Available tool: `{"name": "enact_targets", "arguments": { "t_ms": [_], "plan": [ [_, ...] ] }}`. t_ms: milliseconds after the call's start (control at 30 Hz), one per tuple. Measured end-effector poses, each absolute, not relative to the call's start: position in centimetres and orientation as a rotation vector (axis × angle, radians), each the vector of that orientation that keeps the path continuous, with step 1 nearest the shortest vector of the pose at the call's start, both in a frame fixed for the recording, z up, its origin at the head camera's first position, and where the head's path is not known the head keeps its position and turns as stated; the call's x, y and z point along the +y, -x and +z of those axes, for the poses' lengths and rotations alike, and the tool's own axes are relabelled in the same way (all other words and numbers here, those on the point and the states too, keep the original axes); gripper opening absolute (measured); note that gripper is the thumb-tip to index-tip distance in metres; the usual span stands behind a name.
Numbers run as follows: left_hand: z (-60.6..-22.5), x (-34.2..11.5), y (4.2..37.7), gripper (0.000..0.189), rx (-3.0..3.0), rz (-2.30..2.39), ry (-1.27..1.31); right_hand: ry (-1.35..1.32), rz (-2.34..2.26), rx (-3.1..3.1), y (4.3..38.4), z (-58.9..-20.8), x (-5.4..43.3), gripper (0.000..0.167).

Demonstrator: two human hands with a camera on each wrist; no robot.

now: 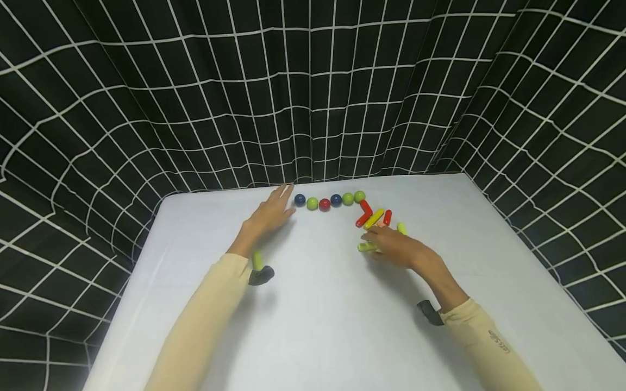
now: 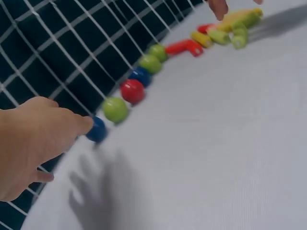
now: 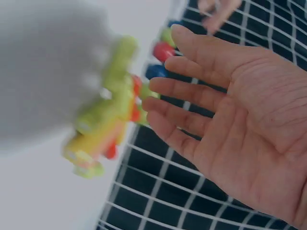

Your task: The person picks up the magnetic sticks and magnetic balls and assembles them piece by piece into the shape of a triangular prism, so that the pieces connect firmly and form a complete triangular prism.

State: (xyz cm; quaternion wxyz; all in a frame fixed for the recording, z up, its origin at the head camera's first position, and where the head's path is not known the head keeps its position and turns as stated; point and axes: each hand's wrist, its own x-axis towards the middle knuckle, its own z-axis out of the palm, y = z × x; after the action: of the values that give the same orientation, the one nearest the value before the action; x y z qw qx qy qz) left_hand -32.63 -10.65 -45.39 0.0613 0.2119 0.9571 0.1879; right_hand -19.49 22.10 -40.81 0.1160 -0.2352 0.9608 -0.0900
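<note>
Cream sleeves [image 1: 198, 326], foreground; right hand [image 1: 393, 244], the nearer, fingers extended, gripping nothing, over a green stick [image 1: 364, 247] lying crosswise just nearside of the yellow stick [image 1: 374, 219]; left hand [image 1: 270, 212], spread, well left of it.

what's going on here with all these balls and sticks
A person is working at a white table with both hands. The left hand is at the end of a row of six balls, beside a blue one; contact is unclear. The right hand, palm empty, is at a loose cluster of coloured sticks.
</note>
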Motion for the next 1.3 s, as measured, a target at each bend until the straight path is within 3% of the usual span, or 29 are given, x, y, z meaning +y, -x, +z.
{"name": "enact_targets", "arguments": {
  "t_ms": [233, 467, 700, 1000, 1300],
  "plan": [
    [-47.2, -8.6, 34.3, 0.068, 2.850, 0.463, -0.654, 0.724, -0.222, 2.824, 18.5, -43.2, 21.5, 0.046],
    [-48.1, -8.0, 33.2, 0.036, 3.048, 0.427, -0.716, 0.618, -0.272, 2.803, 18.5, -43.5, 21.7, 0.043],
    [-48.0, -8.1, 28.2, 0.030, 3.007, 0.542, -0.793, 0.561, -0.398, 2.774, 18.8, -43.9, 22.0, 0.038],
    [-47.8, -7.5, 20.0, 0.037, 2.926, 0.742, -0.864, 0.886, -0.532, 2.777, 19.1, -44.1, 18.4, 0.029],
    [-49.6, -6.6, 17.1, 0.037, 3.031, 0.650, -0.965, 1.038, -0.516, 2.708, 19.1, -44.7, 15.4, 0.030]
  ]
}}
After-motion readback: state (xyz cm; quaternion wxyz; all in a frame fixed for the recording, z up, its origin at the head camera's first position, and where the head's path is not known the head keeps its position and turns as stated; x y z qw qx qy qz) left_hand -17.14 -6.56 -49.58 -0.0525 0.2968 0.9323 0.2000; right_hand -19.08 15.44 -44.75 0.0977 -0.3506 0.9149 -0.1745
